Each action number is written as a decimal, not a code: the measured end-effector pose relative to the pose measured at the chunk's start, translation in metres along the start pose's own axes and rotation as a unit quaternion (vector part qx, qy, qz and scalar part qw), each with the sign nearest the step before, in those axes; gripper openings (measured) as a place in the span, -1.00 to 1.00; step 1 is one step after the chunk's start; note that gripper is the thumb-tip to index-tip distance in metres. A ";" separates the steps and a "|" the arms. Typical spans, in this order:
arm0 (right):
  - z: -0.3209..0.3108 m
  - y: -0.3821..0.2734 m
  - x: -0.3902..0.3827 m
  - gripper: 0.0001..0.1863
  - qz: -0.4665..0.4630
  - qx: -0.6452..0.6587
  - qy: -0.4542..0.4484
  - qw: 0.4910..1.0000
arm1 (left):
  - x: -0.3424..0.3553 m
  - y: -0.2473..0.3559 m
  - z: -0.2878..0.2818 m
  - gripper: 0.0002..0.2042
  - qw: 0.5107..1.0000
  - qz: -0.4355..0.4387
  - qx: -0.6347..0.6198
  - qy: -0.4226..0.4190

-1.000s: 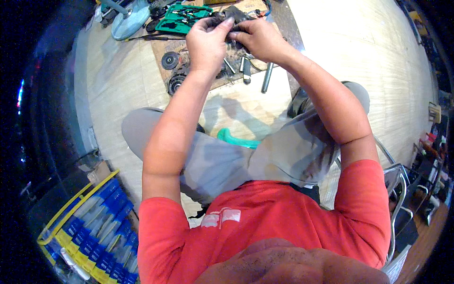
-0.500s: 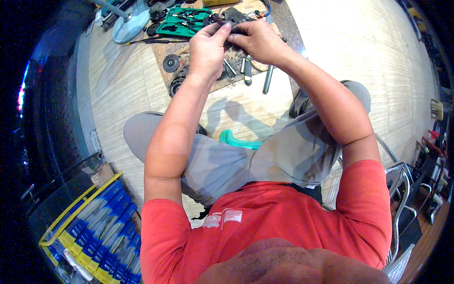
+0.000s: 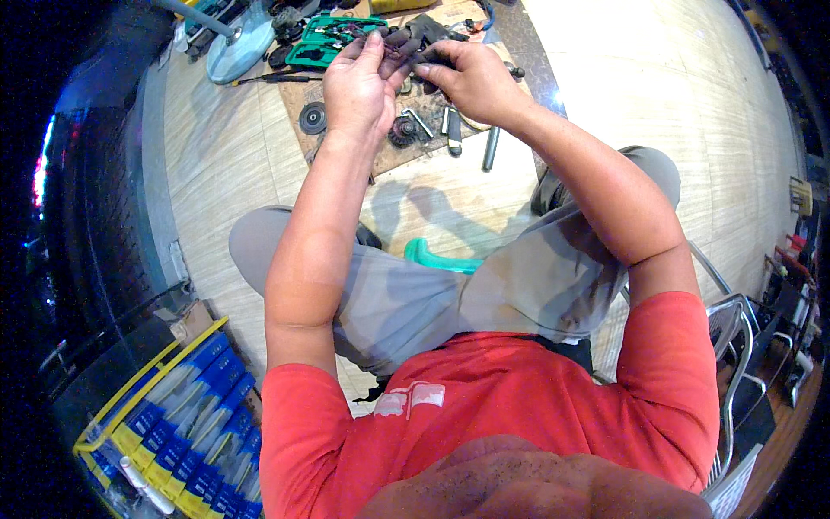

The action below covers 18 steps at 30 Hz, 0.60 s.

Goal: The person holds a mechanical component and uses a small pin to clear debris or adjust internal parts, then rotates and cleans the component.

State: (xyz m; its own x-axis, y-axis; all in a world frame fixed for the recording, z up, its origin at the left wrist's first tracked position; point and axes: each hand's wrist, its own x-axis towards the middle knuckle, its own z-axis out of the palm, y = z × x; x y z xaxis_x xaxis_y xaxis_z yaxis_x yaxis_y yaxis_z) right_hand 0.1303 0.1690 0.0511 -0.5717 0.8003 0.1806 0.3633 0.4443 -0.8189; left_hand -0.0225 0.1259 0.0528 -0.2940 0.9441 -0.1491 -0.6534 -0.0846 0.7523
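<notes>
Close together, 2 hands (image 3: 361,93) over cardboard (image 3: 303,92)

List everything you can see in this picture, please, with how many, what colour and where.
Board: one, brown, on the floor beneath the hands
Open tool case: one, green, at the board's far left
Grooved disc: one, black, left of the left wrist
Toothed round part: one, dark, right of the left wrist
Tube: one, silver, at the board's near edge
Round stand base: one, pale blue, upper left
Curved object: one, green, between the legs
Packages: several, blue and yellow, lower left
Shirt: one, red, lower middle
Trousers: one pair, grey, middle
Hands: two, smudged dark, top middle, left and right; grip unclear
</notes>
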 end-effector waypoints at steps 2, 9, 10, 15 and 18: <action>-0.002 0.000 0.003 -0.77 0.011 0.005 -0.037 0.999 | 0.001 0.003 -0.005 -0.86 0.999 -0.013 0.004 -0.029; -0.033 0.001 0.011 -0.74 0.002 -0.055 -0.166 0.985 | -0.001 0.017 -0.009 -0.84 0.986 -0.088 0.073 -0.124; -0.039 -0.006 0.011 -0.73 -0.023 -0.081 -0.174 0.981 | -0.001 0.018 -0.009 -0.84 0.985 -0.095 0.082 -0.121; -0.044 -0.001 0.012 -0.77 -0.111 -0.158 -0.178 0.965 | -0.007 0.017 -0.001 -0.80 0.975 -0.097 0.189 -0.072; -0.043 -0.004 0.011 -0.78 -0.106 -0.201 -0.177 0.958 | -0.005 0.014 -0.007 -0.75 0.960 -0.086 0.256 -0.072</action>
State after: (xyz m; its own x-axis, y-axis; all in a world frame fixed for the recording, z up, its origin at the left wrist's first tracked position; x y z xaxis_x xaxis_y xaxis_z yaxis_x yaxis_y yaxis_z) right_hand 0.1539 0.1937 0.0796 -0.8514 0.5205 0.0651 0.4250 0.7572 -0.4960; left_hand -0.0349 0.1181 0.0594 -0.0887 0.9674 -0.2373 -0.2439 0.2099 0.9468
